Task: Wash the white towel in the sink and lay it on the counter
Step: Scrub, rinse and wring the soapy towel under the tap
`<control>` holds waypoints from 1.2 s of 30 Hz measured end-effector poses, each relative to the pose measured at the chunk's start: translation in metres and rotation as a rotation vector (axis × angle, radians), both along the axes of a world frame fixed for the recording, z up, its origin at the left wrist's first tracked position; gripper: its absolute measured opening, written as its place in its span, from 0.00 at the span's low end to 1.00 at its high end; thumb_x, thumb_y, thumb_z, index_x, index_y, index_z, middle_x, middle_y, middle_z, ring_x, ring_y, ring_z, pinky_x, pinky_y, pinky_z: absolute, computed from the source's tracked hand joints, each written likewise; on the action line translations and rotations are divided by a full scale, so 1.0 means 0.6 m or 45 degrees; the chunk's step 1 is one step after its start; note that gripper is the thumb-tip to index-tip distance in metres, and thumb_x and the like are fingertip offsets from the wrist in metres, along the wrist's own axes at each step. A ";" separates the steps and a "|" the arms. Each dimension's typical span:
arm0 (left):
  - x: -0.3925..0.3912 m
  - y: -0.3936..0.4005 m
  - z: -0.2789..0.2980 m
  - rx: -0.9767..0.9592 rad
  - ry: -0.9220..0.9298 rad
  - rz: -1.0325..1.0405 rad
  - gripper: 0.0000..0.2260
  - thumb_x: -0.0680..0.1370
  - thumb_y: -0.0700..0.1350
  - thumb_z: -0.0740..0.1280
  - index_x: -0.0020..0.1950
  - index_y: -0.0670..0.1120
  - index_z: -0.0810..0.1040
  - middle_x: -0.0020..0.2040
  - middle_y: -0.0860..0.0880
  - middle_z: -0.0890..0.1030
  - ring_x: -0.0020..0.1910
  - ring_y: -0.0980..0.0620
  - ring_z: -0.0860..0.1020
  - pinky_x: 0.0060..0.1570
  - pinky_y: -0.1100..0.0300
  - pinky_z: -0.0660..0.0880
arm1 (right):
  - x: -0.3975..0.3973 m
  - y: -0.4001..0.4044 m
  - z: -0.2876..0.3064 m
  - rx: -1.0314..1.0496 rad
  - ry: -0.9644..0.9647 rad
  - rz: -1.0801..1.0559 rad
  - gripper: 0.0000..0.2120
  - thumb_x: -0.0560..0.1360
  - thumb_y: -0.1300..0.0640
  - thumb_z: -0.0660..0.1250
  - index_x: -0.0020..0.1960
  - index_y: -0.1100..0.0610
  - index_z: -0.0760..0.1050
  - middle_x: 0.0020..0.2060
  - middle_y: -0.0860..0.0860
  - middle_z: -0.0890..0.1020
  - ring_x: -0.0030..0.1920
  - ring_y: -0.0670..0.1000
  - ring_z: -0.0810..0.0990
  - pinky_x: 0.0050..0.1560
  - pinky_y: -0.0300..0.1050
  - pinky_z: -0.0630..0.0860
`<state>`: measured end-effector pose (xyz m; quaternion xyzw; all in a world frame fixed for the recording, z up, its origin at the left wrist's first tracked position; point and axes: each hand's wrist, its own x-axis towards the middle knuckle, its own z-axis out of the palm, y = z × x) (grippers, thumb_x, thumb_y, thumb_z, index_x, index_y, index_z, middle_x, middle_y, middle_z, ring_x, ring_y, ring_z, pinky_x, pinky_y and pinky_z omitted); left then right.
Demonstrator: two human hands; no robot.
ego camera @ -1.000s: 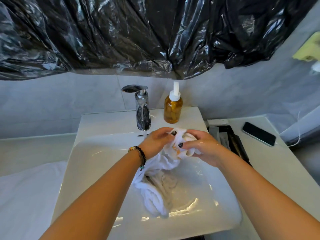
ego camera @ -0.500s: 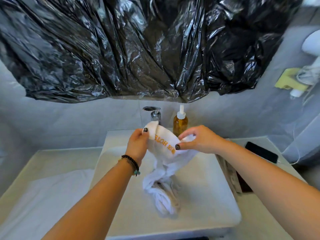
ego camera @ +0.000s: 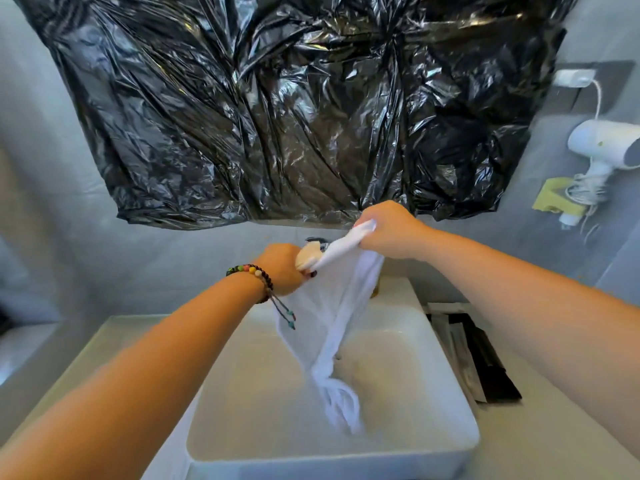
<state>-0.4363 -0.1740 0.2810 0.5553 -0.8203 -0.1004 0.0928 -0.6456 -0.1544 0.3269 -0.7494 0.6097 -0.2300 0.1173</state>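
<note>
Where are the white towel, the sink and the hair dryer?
white towel (ego camera: 332, 306), head view, on the hanging cloth below the hands.
sink (ego camera: 332, 460), head view, on the near rim.
hair dryer (ego camera: 602, 143), head view, on the white barrel.

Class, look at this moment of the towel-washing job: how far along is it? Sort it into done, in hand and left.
Done: the white towel is out of the basin, so the washing looks about over. In hand: the left hand and right hand grip its top edge, and it hangs over the sink. Left: laying it on the counter.
</note>
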 end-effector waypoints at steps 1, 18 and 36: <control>0.005 -0.004 0.012 -0.022 0.149 0.046 0.09 0.80 0.50 0.65 0.49 0.45 0.76 0.43 0.45 0.77 0.41 0.45 0.73 0.34 0.57 0.66 | -0.002 -0.001 0.010 0.023 -0.141 -0.018 0.07 0.69 0.66 0.64 0.35 0.61 0.66 0.34 0.60 0.65 0.37 0.51 0.61 0.35 0.46 0.57; -0.053 0.025 0.262 -0.388 1.213 -0.009 0.07 0.80 0.43 0.63 0.41 0.46 0.75 0.38 0.53 0.76 0.39 0.54 0.72 0.39 0.62 0.72 | 0.010 0.035 0.208 -0.326 -0.145 -0.134 0.17 0.68 0.62 0.70 0.27 0.58 0.64 0.26 0.52 0.66 0.31 0.51 0.64 0.30 0.43 0.58; 0.034 0.031 0.192 0.071 0.227 -0.098 0.14 0.73 0.57 0.72 0.54 0.50 0.82 0.52 0.50 0.82 0.49 0.52 0.79 0.53 0.54 0.77 | -0.046 0.037 0.199 0.364 0.048 0.162 0.05 0.67 0.55 0.77 0.39 0.53 0.83 0.37 0.52 0.84 0.39 0.54 0.79 0.41 0.50 0.71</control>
